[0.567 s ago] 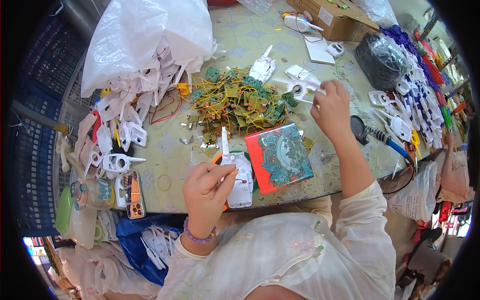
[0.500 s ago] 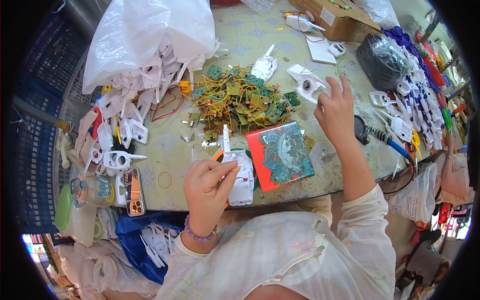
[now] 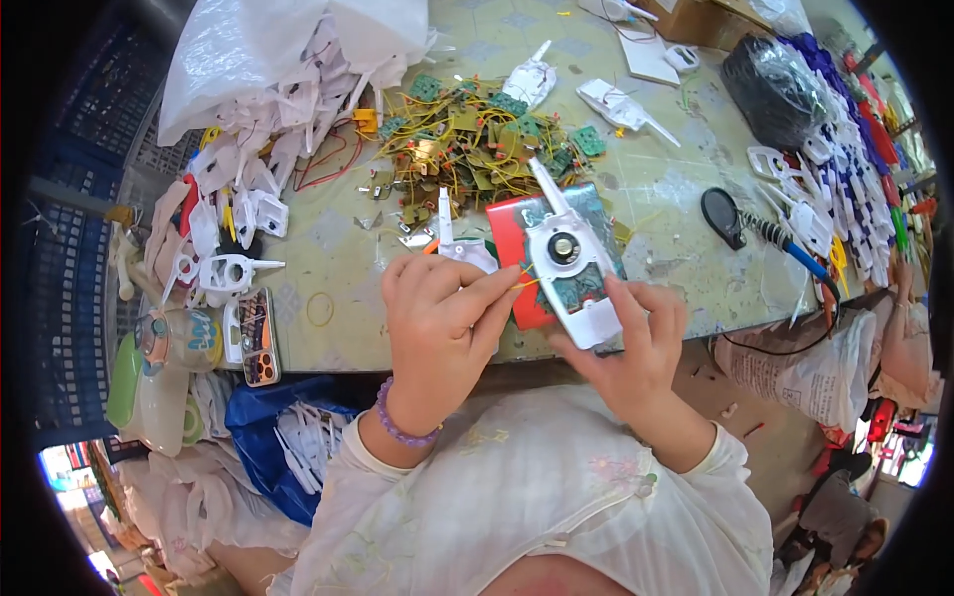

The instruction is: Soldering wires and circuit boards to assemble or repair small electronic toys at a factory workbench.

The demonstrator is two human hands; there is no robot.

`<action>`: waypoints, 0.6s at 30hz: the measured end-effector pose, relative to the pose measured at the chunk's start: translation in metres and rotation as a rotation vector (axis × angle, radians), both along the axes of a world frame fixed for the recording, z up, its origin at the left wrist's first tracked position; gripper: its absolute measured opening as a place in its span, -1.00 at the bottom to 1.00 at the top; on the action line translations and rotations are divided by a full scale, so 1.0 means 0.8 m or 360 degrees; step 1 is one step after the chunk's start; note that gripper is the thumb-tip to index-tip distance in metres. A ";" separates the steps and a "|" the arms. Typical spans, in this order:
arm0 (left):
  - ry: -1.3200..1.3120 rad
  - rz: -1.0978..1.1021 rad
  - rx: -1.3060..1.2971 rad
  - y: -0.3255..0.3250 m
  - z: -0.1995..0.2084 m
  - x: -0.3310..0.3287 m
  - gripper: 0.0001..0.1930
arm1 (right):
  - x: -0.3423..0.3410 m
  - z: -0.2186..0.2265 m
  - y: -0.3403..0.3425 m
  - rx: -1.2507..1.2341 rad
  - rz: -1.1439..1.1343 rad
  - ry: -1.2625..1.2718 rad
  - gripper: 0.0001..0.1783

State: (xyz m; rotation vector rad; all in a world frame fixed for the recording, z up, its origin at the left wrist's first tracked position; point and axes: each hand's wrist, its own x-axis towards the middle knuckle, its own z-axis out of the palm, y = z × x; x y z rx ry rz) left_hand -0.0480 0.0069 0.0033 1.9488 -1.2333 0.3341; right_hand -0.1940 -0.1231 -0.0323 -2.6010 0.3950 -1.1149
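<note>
At your left, a phone [image 3: 259, 338] near a clear vessel [image 3: 197, 340], apparently a jar; beyond, right, a black bundle [image 3: 770, 89] and cardboard box [image 3: 699, 22].

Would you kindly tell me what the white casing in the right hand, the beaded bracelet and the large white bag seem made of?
White casing: probably moulded plastic, smooth and semi-gloss, judging by its even colour and rounded edges.
Beaded bracelet: shiny purple beads; glass, stone or plastic, the look leaves it open.
Large white bag: likely plastic sheet, slightly shiny, given its highlights and creases.
</note>
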 end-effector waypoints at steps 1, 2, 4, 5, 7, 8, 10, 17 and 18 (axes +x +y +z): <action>-0.0011 -0.0023 0.0044 -0.001 0.001 -0.001 -0.85 | -0.004 0.003 0.001 0.0010 -0.0018 0.0004 -0.28; -0.0026 -0.0051 0.0074 -0.005 0.003 -0.002 -0.85 | -0.008 0.007 -0.002 0.0130 0.0031 -0.0061 -0.24; -0.0061 -0.0041 0.0114 -0.005 0.008 -0.004 -0.85 | -0.018 -0.008 -0.014 0.0350 0.0155 -0.0296 -0.27; -0.0101 -0.0047 0.0117 -0.008 0.009 -0.006 -0.84 | -0.031 -0.034 -0.029 0.0551 0.0074 -0.0480 -0.32; -0.0152 -0.0001 0.0124 -0.012 0.015 -0.014 -0.82 | -0.058 -0.069 -0.066 0.0958 -0.0242 -0.0800 -0.42; -0.0187 0.0038 0.0143 -0.012 0.017 -0.017 -0.82 | -0.066 -0.076 -0.090 0.1172 -0.0481 -0.0933 -0.46; -0.0207 0.0065 0.0187 -0.010 0.020 -0.020 -0.82 | -0.072 -0.060 -0.136 0.0944 -0.0806 -0.1150 -0.42; 0.0202 -0.0186 0.0222 -0.019 0.013 -0.009 -0.88 | -0.105 -0.016 -0.236 0.0840 -0.0920 -0.0632 -0.68; 0.0210 -0.0156 0.0250 -0.018 0.013 -0.008 -0.89 | -0.110 -0.001 -0.234 0.0867 -0.1074 -0.0498 -0.67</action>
